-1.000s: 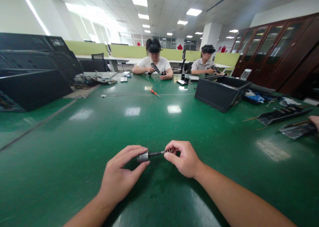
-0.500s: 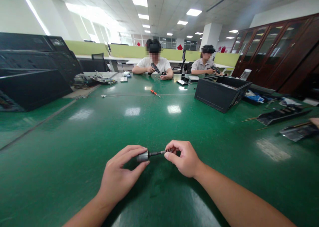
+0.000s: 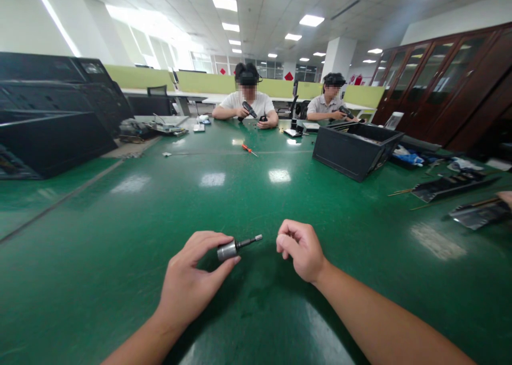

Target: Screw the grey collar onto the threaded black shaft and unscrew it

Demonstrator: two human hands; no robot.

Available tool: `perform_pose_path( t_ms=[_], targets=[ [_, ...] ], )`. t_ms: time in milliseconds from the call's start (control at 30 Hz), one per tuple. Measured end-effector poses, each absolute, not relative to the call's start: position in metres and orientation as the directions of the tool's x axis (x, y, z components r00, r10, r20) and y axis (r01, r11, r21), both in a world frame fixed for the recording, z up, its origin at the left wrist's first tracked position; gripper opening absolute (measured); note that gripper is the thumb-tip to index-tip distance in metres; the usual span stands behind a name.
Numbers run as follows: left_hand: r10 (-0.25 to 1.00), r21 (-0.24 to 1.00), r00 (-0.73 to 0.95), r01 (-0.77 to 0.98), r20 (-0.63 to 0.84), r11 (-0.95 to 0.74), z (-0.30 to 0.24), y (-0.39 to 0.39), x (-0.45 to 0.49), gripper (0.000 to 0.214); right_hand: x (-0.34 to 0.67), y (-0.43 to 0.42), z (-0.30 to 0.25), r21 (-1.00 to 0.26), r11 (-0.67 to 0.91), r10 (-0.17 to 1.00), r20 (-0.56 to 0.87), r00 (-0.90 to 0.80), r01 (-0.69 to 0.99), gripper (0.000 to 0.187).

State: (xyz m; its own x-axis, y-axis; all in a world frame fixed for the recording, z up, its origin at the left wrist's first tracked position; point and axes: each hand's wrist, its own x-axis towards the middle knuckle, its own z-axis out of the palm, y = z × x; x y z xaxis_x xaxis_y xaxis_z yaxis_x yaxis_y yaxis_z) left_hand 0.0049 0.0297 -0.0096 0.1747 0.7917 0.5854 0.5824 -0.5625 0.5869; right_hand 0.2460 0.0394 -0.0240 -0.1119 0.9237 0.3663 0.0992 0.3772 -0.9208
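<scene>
My left hand pinches the grey cylindrical end of a small metal tool with a thin shaft, held just above the green table. The shaft points right and slightly up, with its tip free. My right hand hovers a short way to the right of the tip with its fingers curled in; whether anything small is inside them is hidden.
A black bin stands right of centre. Black flat parts and another person's fingertips are at the right edge. Black machines fill the left. A red screwdriver lies mid-table. Two people work with tools at the far side.
My right hand has let go of the shaft's tip and moved a little to the right. The shaft now tilts slightly upward.
</scene>
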Motion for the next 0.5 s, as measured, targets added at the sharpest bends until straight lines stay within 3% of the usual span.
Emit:
perform_pose_path(
  t_ms=[100,200,267,333,433,500],
  targets=[
    [0.910,0.789,0.009,0.494,0.415,-0.365,-0.012,0.030,0.003,0.033,0.246,0.045,-0.029,-0.945,0.328,0.944,0.328,-0.004,-0.002,0.042],
    [0.968,0.982,-0.200,0.147,0.149,-0.121,-0.007,0.032,0.004,0.041,0.244,0.051,-0.035,-0.960,0.279,0.960,0.279,0.032,0.002,0.051],
    [0.961,0.994,-0.276,-0.107,0.002,-0.033,0.002,0.034,0.004,0.042,0.242,0.053,-0.037,-0.966,0.257,0.966,0.257,0.008,0.019,0.053],
    [0.948,0.970,-0.305,-0.241,-0.096,0.020,0.014,0.034,0.001,0.040,0.241,0.054,-0.038,-0.971,0.235,0.972,0.233,-0.040,0.041,0.053],
    [0.923,0.967,-0.343,-0.237,-0.173,0.093,0.028,0.023,-0.018,0.040,0.239,0.054,-0.036,-0.980,0.187,0.977,0.177,-0.122,0.074,0.049],
    [0.906,0.989,-0.399,-0.098,-0.138,0.108,0.031,0.006,-0.038,0.040,0.239,0.054,-0.034,-0.981,0.170,0.976,0.155,-0.156,0.093,0.046]
  ],
)
